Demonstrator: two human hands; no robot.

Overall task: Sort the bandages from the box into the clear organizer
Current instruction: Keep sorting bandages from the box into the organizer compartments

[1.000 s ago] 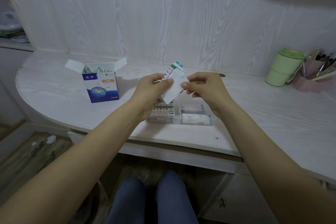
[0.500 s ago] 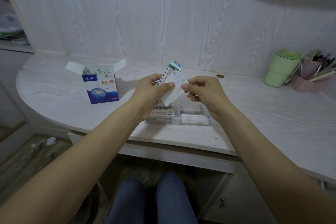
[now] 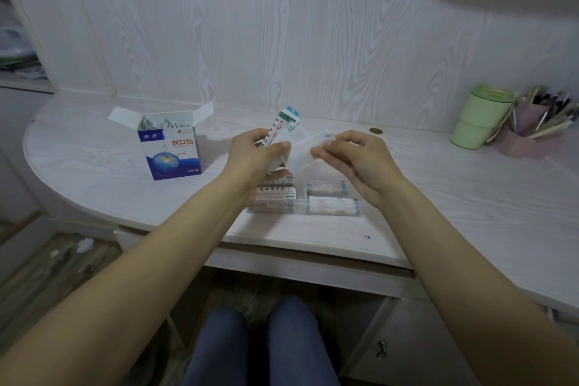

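Bandage (image 3: pixel 308 150) pinched between right hand (image 3: pixel 354 160) and left hand (image 3: pixel 253 157) fingers.

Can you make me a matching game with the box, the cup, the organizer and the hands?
Things:
1. bandage box
2. green cup
3. clear organizer
4. left hand

Places or states:
A. under the hands, bandages inside
B. far right of the desk
C. grips a stack of bandages
D. flaps open, left of the hands

Pairs: 1-D, 2-B, 3-A, 4-C
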